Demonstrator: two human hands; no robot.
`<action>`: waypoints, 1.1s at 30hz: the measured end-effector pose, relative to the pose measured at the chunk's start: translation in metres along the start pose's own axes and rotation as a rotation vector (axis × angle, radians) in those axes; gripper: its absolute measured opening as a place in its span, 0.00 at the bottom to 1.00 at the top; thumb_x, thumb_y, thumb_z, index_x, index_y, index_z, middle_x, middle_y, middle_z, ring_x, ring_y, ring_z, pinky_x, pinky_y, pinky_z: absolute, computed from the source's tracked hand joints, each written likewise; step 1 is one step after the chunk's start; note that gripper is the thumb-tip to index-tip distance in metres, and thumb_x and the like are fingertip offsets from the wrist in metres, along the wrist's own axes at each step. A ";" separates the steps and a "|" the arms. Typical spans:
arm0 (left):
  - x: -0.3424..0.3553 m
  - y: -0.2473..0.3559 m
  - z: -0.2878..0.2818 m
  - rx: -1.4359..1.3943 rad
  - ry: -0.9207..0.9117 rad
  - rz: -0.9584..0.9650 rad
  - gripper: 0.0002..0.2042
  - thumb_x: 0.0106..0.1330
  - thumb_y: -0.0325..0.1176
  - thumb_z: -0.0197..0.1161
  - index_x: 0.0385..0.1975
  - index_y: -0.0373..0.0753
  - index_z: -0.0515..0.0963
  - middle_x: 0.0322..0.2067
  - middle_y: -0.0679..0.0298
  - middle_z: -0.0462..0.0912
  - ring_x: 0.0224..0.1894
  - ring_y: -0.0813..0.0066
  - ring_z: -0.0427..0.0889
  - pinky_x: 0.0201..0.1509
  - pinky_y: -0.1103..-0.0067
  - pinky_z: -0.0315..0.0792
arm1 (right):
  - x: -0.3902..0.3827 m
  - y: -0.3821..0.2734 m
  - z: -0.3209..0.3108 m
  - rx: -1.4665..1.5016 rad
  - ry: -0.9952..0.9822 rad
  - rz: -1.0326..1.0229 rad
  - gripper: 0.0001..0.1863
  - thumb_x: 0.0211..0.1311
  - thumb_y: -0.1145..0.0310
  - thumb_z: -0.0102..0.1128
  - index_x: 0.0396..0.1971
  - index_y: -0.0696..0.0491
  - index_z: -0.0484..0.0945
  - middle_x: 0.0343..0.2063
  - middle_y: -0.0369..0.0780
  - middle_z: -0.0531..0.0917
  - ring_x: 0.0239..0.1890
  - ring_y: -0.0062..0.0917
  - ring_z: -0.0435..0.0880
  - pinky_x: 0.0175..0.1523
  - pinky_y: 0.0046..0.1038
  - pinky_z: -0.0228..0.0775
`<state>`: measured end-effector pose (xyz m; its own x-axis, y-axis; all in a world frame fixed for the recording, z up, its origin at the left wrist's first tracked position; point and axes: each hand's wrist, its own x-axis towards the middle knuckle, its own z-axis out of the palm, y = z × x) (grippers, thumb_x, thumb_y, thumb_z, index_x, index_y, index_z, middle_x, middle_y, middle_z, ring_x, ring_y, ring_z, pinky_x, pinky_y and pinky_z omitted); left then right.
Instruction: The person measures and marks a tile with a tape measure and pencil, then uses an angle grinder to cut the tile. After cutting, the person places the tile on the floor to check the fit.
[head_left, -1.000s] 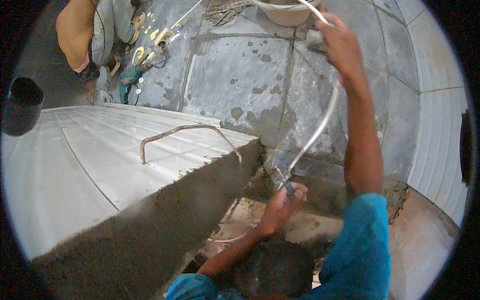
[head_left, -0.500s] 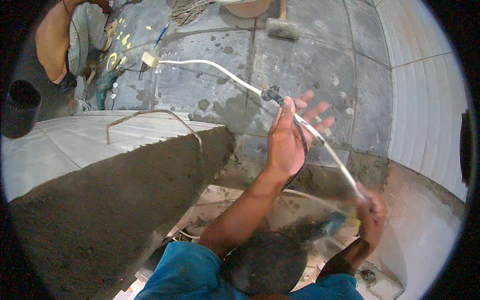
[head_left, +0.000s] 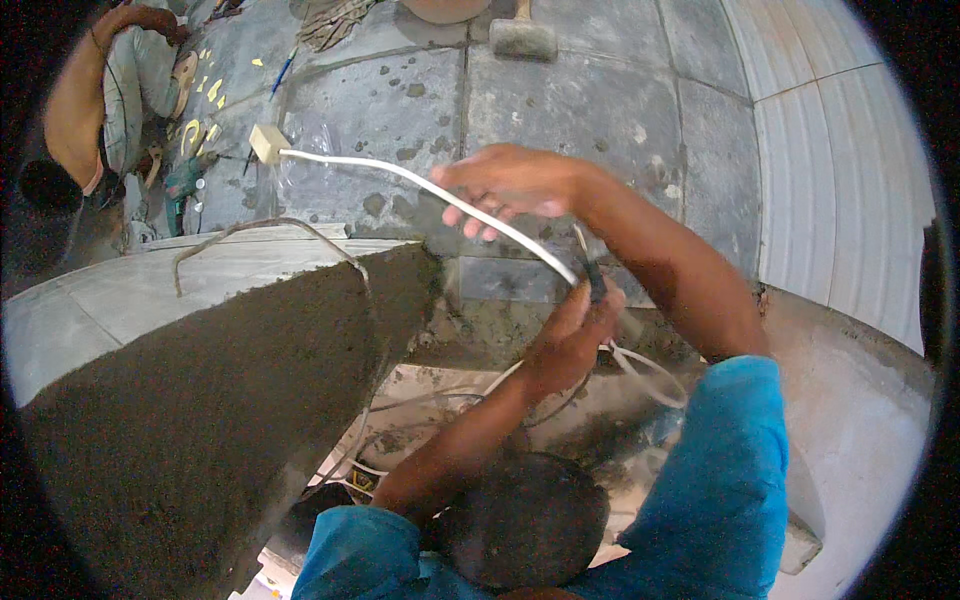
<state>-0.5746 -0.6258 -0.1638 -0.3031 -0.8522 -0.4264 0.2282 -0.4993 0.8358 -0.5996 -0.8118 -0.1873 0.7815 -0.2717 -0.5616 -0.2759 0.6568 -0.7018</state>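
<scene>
My left hand (head_left: 577, 335) is closed around a white cable (head_left: 410, 178) and a black plug (head_left: 597, 280), whose pins point up past the fingers. The cable runs up and left to a cream box-shaped socket (head_left: 267, 144) on the floor tiles. My right hand (head_left: 510, 188) is stretched across from the right, fingers apart around the cable near its middle. Slight blur hides whether they touch it. Below my left hand, a white cable loop (head_left: 655, 380) hangs down, with thinner dark cable close by.
A mortar-covered ledge (head_left: 220, 390) with a tiled top stands at left, a bent rod (head_left: 270, 222) resting over it. A mallet (head_left: 523, 40) and a green power drill (head_left: 182, 185) lie on the grey tiles. Another person (head_left: 85, 110) crouches at far left. Ribbed wall panels (head_left: 840, 190) rise at right.
My right hand has moved from low on the right, up and left across to the cable. My left hand has drawn back with the plug, its fingers now closed around plug and cable.
</scene>
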 end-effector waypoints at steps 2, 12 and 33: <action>-0.004 -0.007 -0.002 0.085 -0.033 -0.068 0.17 0.78 0.48 0.49 0.47 0.39 0.69 0.33 0.64 0.71 0.35 0.77 0.71 0.45 0.75 0.69 | 0.021 0.007 0.007 -0.054 -0.044 -0.006 0.21 0.71 0.53 0.57 0.50 0.55 0.77 0.24 0.31 0.75 0.19 0.14 0.68 0.22 0.20 0.66; 0.037 -0.023 -0.018 -0.501 -0.009 -0.179 0.14 0.77 0.42 0.50 0.51 0.37 0.69 0.53 0.59 0.73 0.53 0.67 0.79 0.57 0.66 0.79 | 0.024 0.027 -0.073 0.138 0.367 -0.203 0.10 0.71 0.64 0.55 0.45 0.51 0.80 0.17 0.24 0.60 0.14 0.09 0.52 0.15 0.17 0.40; 0.039 -0.044 -0.075 -0.048 0.061 -0.108 0.17 0.75 0.45 0.53 0.48 0.36 0.74 0.31 0.62 0.80 0.32 0.70 0.84 0.40 0.73 0.79 | -0.056 0.093 -0.304 -1.120 0.989 0.162 0.16 0.66 0.61 0.51 0.48 0.48 0.81 0.43 0.45 0.83 0.46 0.41 0.81 0.51 0.48 0.74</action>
<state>-0.5274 -0.6492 -0.2430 -0.2718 -0.8003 -0.5345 0.2415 -0.5943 0.7671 -0.8391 -0.9494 -0.3547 0.1449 -0.9032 -0.4041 -0.9504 -0.0135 -0.3106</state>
